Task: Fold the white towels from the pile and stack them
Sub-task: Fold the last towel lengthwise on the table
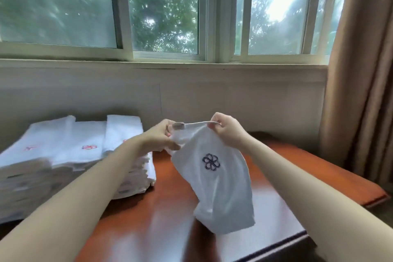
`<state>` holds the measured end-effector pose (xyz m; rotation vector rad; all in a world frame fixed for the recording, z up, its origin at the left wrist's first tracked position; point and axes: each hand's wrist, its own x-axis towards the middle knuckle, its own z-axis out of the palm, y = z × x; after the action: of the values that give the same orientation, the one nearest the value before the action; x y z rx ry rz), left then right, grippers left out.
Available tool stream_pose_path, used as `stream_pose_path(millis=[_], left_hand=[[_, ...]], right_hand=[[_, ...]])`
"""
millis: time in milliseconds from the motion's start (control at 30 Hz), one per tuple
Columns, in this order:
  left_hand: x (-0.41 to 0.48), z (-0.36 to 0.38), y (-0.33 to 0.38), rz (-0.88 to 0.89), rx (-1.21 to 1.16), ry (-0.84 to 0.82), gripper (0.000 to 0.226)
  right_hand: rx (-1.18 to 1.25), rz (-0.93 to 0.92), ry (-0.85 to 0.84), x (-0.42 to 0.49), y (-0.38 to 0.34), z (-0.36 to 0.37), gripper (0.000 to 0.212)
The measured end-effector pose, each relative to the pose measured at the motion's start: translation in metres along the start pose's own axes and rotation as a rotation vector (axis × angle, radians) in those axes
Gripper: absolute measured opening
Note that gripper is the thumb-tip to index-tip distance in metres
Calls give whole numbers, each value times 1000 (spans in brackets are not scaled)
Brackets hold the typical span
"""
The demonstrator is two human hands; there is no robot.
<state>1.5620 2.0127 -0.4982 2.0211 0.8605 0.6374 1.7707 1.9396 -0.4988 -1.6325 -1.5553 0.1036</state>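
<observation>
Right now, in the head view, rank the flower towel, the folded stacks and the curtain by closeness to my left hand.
1. Flower towel: held in the left hand.
2. Folded stacks: just left of it.
3. Curtain: far right.

Both our bare forearms stretch forward, hands level and near each other. Our left hand (162, 137) and right hand (226, 132) each pinch the towel (223, 187) at its top edge, fingers curled.
</observation>
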Motion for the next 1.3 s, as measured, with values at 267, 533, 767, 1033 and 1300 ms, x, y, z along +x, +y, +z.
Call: stream_pose_path(millis=[267,533,767,1033,1300], left_hand=[[-80,-119,-46,-77,123,699,9],[-168,-158,-120,-261,-178,668,20],[-172,-170,-99,-198,-127,818,24],[-141,-136,-14,-15,-33,489,12],[-135,-114,-16,16,-249,155,51]], right_hand=[[238,-51,-456,-5,-127,62,22],[30,-14,-750,-22,-137,150,17],[-25,-59,-208,-1,-142,157,29],[496,-286,-515,-10,-209,136,60],[264,-423,-285,0,-231,77,27]])
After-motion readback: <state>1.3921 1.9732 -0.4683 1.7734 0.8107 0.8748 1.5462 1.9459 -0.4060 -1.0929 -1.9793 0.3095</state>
